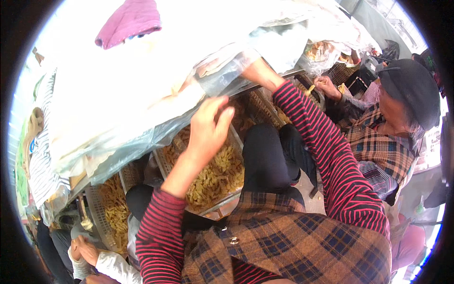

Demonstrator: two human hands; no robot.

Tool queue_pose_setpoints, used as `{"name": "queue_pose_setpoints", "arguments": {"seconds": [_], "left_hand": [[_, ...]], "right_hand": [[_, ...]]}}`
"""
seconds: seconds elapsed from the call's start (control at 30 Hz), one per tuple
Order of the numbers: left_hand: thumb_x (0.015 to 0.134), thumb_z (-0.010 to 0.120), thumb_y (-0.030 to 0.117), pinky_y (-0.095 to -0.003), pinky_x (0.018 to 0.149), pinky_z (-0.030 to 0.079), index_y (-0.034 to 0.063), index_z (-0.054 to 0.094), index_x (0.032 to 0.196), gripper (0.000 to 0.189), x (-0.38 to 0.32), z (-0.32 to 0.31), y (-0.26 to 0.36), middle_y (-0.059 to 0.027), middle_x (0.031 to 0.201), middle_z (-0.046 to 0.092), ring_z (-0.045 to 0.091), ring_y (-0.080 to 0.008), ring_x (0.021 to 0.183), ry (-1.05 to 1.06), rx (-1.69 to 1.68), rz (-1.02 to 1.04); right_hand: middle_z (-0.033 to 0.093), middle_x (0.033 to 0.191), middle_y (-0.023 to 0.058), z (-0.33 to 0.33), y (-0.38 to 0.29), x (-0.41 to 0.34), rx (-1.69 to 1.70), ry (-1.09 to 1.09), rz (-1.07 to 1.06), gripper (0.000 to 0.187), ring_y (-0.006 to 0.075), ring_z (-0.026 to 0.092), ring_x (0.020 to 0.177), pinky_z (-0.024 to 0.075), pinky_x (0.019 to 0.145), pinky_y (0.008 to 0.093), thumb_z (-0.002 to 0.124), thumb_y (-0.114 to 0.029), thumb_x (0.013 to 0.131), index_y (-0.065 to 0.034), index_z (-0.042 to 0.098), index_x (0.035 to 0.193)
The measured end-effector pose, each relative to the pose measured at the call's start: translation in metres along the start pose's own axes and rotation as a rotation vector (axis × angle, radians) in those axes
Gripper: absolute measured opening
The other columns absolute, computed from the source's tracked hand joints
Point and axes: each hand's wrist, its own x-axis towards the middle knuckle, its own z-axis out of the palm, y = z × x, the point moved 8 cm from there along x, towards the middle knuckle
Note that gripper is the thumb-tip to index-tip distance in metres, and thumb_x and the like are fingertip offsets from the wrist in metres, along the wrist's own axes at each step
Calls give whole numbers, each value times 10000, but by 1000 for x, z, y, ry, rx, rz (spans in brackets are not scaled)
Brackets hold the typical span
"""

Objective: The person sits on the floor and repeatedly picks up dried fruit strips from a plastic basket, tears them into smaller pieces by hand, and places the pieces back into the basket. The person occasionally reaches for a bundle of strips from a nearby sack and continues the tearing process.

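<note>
My left hand (209, 129) is raised just off the edge of the covered table, fingers apart and nothing visible in it. Beneath it lies a plastic crate (234, 131) of small yellowish-brown pieces (212, 183), too indistinct to name. At the table's edge, clear plastic sheeting (223, 76) and pale cloth or paper partly cover my right hand (252, 65). Its fingers are lost in glare and under the sheeting, so what it holds does not show. The tabletop (117, 92) is mostly washed out by bright light.
A folded purple cloth (129, 23) lies on the table's far side. At right sits a person in a dark cap (408, 92), a small yellowish piece at their fingers. Another person's hands (84, 248) are at lower left, near a second filled crate (115, 209). Plastic bags (321, 56) lie upper right.
</note>
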Motion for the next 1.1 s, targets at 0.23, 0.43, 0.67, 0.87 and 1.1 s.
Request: {"name": "queue_pose_setpoints", "arguments": {"seconds": [0.23,0.43,0.67,0.87,1.1], "left_hand": [[854,595,427,-409,1056,326,39,385,1371,680,150,-23,-25,-227,1303,491,419,-325,1265,24,325,-7],[771,655,510,-368,986,388,52,424,1345,770,206,-49,-12,-187,1224,555,506,-293,1171,-7,297,-63],[792,625,488,-383,939,412,49,473,1276,671,230,-57,10,-193,1163,575,533,-303,1106,51,299,116],[810,599,468,-395,899,432,46,515,1216,592,224,-74,1,-198,1110,592,556,-312,1051,79,382,166],[831,569,446,-411,852,456,43,564,1147,512,231,-74,3,-204,1049,612,583,-322,986,97,448,251]], "right_hand": [[674,941,128,-52,38,68,342,-29,286,217,180,627,906,516,789,333,642,-66,818,22,638,1016],[673,961,121,-22,68,67,223,-185,266,246,194,625,909,505,821,327,634,-87,838,19,625,1060],[381,1396,150,80,126,17,614,-496,390,754,260,407,1236,348,1016,332,688,-203,785,-95,294,1419],[380,1370,136,97,116,59,331,-594,312,733,260,404,1213,348,1004,337,701,-206,757,-82,333,1379],[418,1300,126,44,114,123,248,-495,380,687,242,435,1149,371,964,324,696,-193,747,-61,369,1336]]}}
